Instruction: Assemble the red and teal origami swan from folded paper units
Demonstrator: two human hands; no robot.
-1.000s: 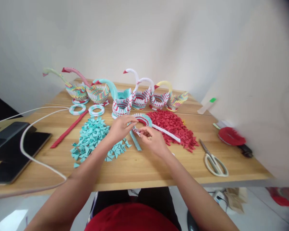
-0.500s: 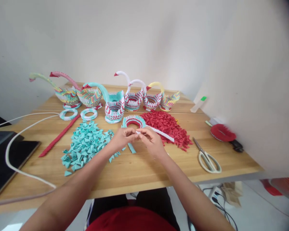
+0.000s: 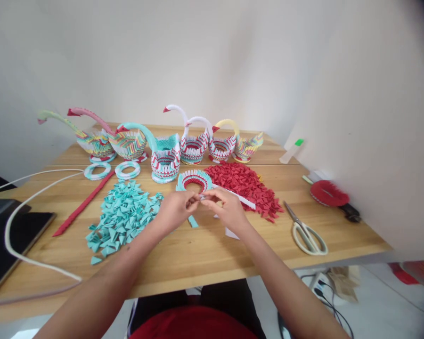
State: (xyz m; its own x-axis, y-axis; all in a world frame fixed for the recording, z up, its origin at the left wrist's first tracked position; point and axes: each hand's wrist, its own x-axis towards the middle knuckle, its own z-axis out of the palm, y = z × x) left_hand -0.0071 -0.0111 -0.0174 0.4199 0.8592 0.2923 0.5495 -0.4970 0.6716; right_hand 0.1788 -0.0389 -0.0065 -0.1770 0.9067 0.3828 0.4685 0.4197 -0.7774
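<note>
Between my fingertips is a small whitish folded paper piece (image 3: 202, 197), partly hidden by the fingers. My left hand (image 3: 178, 207) is closed in a pinch at its left side, and my right hand (image 3: 224, 205) pinches it from the right. Just behind them stands a ring of turquoise, white and red paper pieces (image 3: 195, 176), its front covered by my hands. A turquoise paper strip (image 3: 193, 221) lies below my left fingers. White paper (image 3: 232, 233) shows beside my right wrist. A long white paper strip (image 3: 243, 201) runs out behind my right hand.
Turquoise paper triangles (image 3: 123, 216) lie heaped left, red ones (image 3: 245, 188) right. Several paper swans (image 3: 165, 157) line the back. Scissors (image 3: 305, 233) and a red paper ring (image 3: 328, 193) are at right. A red strip (image 3: 85, 202), white cable (image 3: 38, 259) and black tablet (image 3: 24, 240) are at left.
My hands have shifted slightly, still together at the small piece. White paper now shows on the table by my right wrist. The whole view has turned a little.
</note>
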